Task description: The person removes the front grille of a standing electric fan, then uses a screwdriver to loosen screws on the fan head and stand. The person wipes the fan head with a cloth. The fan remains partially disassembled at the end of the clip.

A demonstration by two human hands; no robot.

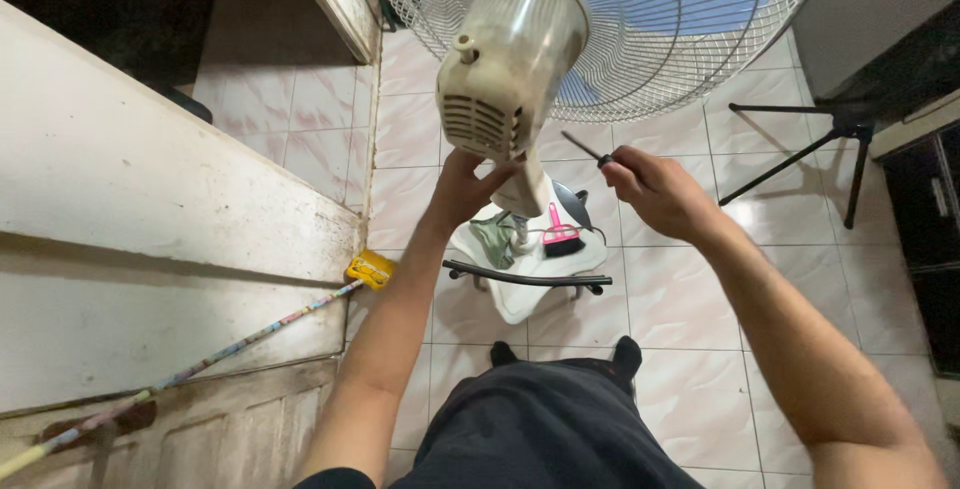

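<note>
A cream-coloured fan motor housing (505, 54) tilts toward me, with a white wire grille (690, 39) and blue blades behind it. My left hand (468, 187) grips the underside of the housing where it meets the neck. To the right, my right hand (655, 189) holds a dark screwdriver (585, 147), its tip pointing up-left toward the housing but apart from it. The fan's white base (530, 279) stands on the tiled floor below, with a pink-handled brush (560, 236) and a greenish cloth (493, 237) lying on it.
A worn white wooden door (130, 209) fills the left side. A stick with a yellow head (371, 269) leans along it. A black tripod (830, 144) stands at the right beside dark furniture (925, 209). My dark shorts and feet are at the bottom.
</note>
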